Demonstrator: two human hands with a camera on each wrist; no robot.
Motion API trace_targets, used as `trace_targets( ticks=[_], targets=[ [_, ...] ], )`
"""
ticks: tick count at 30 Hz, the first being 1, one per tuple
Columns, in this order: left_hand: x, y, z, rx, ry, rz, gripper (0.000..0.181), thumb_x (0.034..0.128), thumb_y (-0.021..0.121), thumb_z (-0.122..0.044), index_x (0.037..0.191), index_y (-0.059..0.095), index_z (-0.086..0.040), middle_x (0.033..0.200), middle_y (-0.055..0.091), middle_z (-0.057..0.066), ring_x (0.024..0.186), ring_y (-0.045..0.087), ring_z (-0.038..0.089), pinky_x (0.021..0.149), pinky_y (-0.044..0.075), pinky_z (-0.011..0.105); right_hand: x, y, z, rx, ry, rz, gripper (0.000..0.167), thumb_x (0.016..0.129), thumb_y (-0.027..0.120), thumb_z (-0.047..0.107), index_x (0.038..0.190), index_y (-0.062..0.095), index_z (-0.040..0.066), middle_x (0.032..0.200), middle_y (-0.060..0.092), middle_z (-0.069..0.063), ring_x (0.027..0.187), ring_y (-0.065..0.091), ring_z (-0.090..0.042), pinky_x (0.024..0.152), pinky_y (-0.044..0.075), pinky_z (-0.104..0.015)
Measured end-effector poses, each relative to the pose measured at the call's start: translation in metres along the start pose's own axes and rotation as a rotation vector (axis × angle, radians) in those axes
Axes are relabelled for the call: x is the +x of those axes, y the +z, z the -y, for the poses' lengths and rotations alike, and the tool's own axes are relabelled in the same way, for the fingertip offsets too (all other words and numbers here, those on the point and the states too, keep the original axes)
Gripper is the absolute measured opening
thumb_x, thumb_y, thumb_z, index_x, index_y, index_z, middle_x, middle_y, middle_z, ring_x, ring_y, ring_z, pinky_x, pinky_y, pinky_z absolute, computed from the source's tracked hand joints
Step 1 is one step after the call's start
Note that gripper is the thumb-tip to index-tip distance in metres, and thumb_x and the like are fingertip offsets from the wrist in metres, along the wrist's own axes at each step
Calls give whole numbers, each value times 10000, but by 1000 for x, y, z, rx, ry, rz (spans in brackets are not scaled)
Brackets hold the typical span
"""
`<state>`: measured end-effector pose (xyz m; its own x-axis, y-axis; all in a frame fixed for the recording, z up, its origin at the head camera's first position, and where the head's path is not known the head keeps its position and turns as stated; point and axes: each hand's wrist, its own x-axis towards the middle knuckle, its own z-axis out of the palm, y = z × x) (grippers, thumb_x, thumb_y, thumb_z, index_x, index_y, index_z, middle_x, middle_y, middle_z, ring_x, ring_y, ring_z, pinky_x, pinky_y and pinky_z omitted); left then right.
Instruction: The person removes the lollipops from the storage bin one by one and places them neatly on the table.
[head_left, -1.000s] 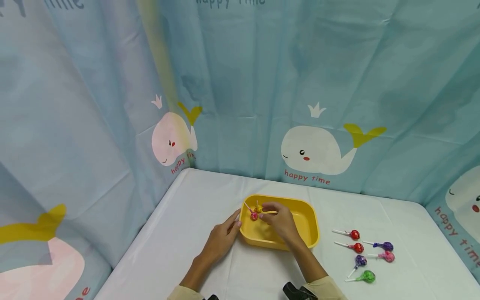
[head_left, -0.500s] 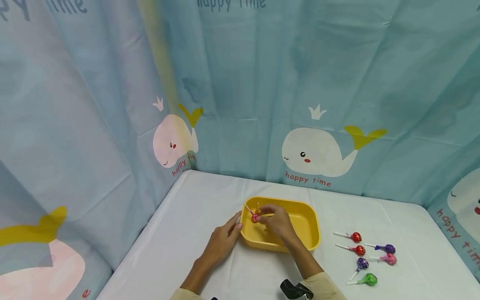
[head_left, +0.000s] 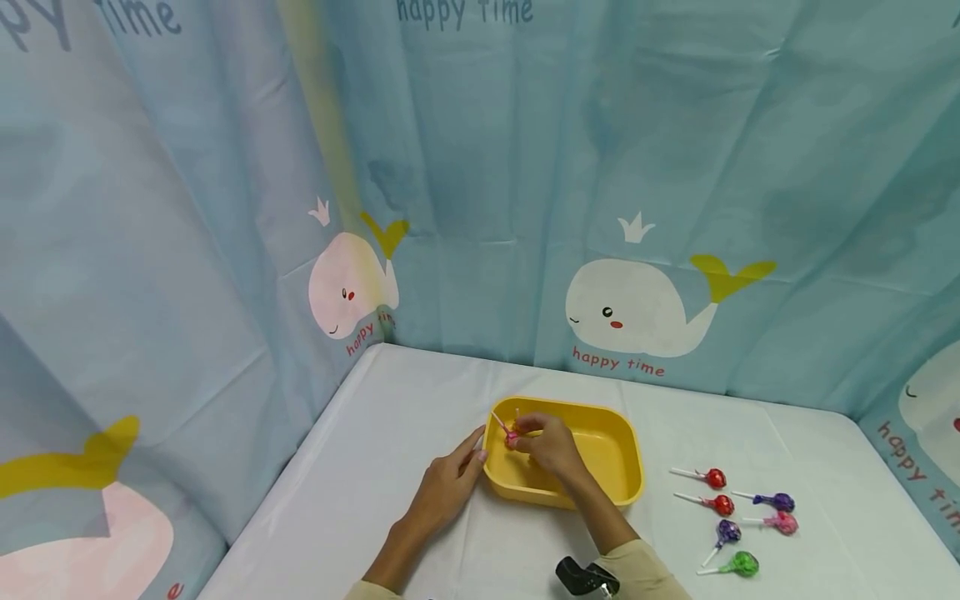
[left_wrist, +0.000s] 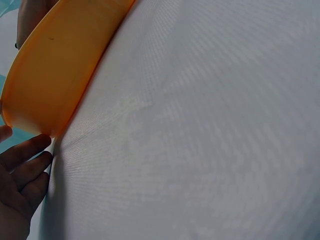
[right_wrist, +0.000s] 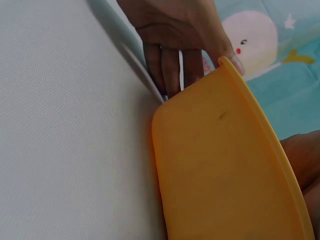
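Note:
A yellow tray stands on the white table. My left hand rests against its left end; in the right wrist view the left thumb is at the rim and straight fingers lie outside the wall. My right hand reaches into the tray's left part, fingers curled at a pink lollipop, thumb against its head. Its white stick points up toward the far left corner. Right behind it a yellow lollipop is mostly hidden by my right fingers. The wrist views hide the tray's inside.
Right of the tray lie several wrapped lollipops: red lollipops, purple lollipops, a pink lollipop and a green lollipop. A whale-print curtain hangs behind the table and along its left side.
My right thumb and fingers have come in onto the pink lollipop and now cover more of the yellow one. The left hand stays at the tray. The head view has shifted slightly.

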<state>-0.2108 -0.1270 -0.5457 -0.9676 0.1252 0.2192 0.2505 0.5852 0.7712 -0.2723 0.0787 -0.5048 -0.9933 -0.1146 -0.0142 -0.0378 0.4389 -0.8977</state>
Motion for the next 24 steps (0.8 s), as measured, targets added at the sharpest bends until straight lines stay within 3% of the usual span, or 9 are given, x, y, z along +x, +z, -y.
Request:
trace_targets(
  ticks=[9, 24],
  targets=[
    [-1, -1, -1, -15, -12, 19, 582, 1121, 452, -527, 1623, 468, -233, 1320, 747, 34, 1285, 671, 279, 1097, 518, 535, 1, 7, -1, -10, -8, 18, 249, 863, 855, 25, 1091, 768, -28, 1056, 766, -139, 859, 643, -204, 691, 587, -287],
    [0, -1, -1, 0, 2, 4, 574, 1116, 465, -530, 1617, 477, -250, 1292, 761, -8, 1209, 690, 181, 1075, 540, 506, 2, 12, 2, -105, -69, 54, 136, 871, 813, -39, 1004, 792, -18, 988, 764, -117, 876, 614, -215, 717, 545, -260]
  ],
)
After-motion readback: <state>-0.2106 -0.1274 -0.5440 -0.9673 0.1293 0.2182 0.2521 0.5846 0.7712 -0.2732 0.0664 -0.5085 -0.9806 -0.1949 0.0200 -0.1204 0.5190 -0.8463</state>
